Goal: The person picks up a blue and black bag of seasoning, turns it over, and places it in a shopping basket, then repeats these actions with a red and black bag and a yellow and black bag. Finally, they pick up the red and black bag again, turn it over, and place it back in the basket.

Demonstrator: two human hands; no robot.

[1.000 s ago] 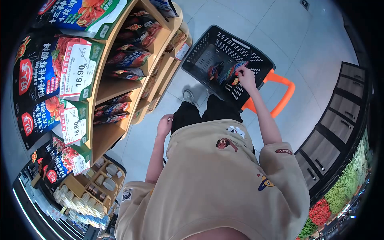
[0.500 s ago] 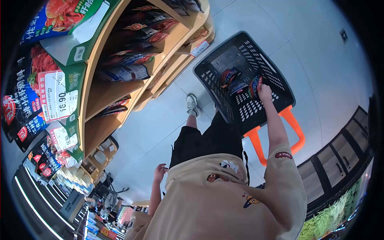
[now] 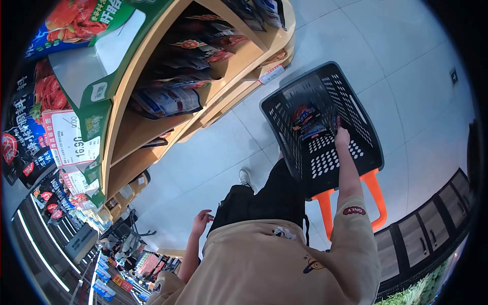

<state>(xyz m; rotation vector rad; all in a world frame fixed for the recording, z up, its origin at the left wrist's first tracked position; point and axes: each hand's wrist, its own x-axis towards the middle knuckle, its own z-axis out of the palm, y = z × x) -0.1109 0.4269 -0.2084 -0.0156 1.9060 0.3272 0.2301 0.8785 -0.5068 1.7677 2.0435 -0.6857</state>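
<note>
My right hand (image 3: pixel 342 137) reaches down inside a black shopping basket (image 3: pixel 375 134), its fingers closed on a dark seasoning packet (image 3: pixel 334 123). Two other packets lie toward the basket's far end: a red and dark one (image 3: pixel 303 115) and a bluish one (image 3: pixel 311 131). Two orange handle parts (image 3: pixel 375 198) stick out at the near end of the basket. My left hand (image 3: pixel 203 218) hangs beside my hip with its fingers loosely apart, holding nothing.
On the left stands a wooden shelf (image 3: pixel 211 114) with stacked seasoning packets (image 3: pixel 170 101) and price tags (image 3: pixel 76 137). Dark-framed cabinets (image 3: pixel 422 231) line the right, with green vegetables (image 3: pixel 427 287) beyond. My shoe (image 3: pixel 245 176) is on the tiled floor.
My right hand has moved the packet deeper into the basket. The basket and shelf sit slightly lower and further right in view. My left hand still hangs by my hip.
</note>
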